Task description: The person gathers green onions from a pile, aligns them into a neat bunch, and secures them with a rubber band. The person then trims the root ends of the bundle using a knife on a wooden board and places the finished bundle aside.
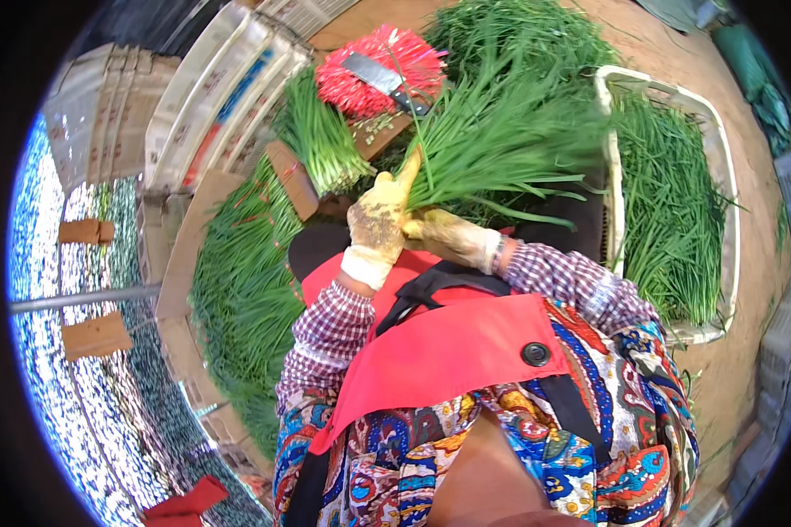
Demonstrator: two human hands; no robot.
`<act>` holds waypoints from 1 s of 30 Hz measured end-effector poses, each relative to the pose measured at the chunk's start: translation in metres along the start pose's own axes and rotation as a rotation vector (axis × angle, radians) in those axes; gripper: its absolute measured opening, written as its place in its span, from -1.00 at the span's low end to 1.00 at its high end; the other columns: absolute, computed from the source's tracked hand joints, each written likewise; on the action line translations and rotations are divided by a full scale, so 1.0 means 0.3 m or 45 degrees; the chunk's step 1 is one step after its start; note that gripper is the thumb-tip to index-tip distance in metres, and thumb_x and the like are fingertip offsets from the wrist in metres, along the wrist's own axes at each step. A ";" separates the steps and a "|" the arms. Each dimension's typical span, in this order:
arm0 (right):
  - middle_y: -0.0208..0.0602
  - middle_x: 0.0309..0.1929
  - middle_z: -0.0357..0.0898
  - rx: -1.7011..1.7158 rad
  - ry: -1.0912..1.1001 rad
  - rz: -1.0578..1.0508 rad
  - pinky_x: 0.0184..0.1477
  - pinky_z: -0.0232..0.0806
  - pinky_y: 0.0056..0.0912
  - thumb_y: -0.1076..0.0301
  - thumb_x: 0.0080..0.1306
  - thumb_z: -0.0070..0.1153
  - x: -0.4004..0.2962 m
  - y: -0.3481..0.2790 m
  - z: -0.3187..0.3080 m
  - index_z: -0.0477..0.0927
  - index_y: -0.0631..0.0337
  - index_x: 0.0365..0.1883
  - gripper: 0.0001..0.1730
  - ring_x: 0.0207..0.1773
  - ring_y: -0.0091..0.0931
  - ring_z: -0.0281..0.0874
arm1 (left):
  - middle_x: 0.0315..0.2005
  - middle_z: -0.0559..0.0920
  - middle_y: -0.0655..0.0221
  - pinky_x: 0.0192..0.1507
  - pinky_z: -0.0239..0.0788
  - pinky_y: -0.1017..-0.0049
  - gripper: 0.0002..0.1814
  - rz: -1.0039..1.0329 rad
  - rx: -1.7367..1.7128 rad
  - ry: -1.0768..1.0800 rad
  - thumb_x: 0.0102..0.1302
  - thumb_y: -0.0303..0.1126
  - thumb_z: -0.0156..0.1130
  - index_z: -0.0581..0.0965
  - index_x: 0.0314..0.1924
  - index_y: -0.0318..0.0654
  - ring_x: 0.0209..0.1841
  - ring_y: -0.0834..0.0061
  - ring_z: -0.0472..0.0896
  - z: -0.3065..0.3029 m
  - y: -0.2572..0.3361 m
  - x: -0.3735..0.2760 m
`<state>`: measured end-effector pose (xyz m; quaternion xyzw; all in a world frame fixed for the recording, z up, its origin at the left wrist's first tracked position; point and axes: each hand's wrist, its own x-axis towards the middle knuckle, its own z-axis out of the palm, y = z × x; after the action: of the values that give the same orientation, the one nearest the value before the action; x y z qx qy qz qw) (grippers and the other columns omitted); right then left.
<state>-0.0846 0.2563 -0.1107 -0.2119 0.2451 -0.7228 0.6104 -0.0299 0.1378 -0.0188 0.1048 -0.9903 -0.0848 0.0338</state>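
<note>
My left hand [380, 214], in a soiled yellow-and-white glove, is at the cut end of a bunch of long green chives [494, 145], its index finger extended along the stems. My right hand [451, 234], gloved alike, closes around the same stem ends from below. The leaves fan out to the upper right and look blurred. Beyond my hands, a cleaver [376, 74] lies on a round bundle of pink-red ties [343, 92]. Left of that, a trimmed bunch of chives [323, 138] rests across a brown board [292, 181].
A white plastic crate [732, 171] full of chives stands at the right. Loose chives [521, 33] are heaped at the top, and bundled ones [244, 283] at the left. Stacked plastic crates [204, 85] stand upper left, beside a cardboard panel [188, 244].
</note>
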 end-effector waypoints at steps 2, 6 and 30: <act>-0.39 0.07 0.48 0.417 0.123 -0.047 0.20 0.27 -0.38 0.21 0.37 0.09 0.071 0.023 -0.008 0.40 0.24 0.15 -0.55 0.08 -0.53 0.44 | -0.46 0.45 0.17 -0.48 0.36 0.32 -0.27 0.086 -0.039 0.149 0.14 -0.36 0.08 0.25 0.37 0.20 -0.52 0.20 0.52 -0.003 -0.003 0.006; -0.33 0.05 0.49 0.632 0.081 -0.162 0.20 0.30 -0.36 0.13 0.38 0.07 0.075 0.012 0.035 0.40 0.21 0.14 -0.53 0.09 -0.50 0.44 | -0.53 0.41 0.27 -0.50 0.35 0.37 -0.32 0.112 -0.006 0.249 0.14 -0.43 0.08 0.35 0.32 0.17 -0.58 0.28 0.45 -0.015 0.004 -0.008; -0.12 0.14 0.45 -0.513 -0.500 0.571 0.23 0.23 -0.41 0.14 0.38 0.05 -0.133 -0.214 0.009 0.28 0.36 0.29 -0.37 0.16 -0.47 0.41 | -0.30 0.51 0.36 -0.42 0.41 0.44 -0.19 0.193 0.753 0.326 0.09 -0.51 0.05 0.27 0.32 0.52 -0.45 0.41 0.47 -0.172 -0.357 -0.354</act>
<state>-0.1264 0.3040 -0.0694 -0.4037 0.3010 -0.4537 0.7352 0.0998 0.0488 0.0080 0.0457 -0.9647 0.2231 0.1325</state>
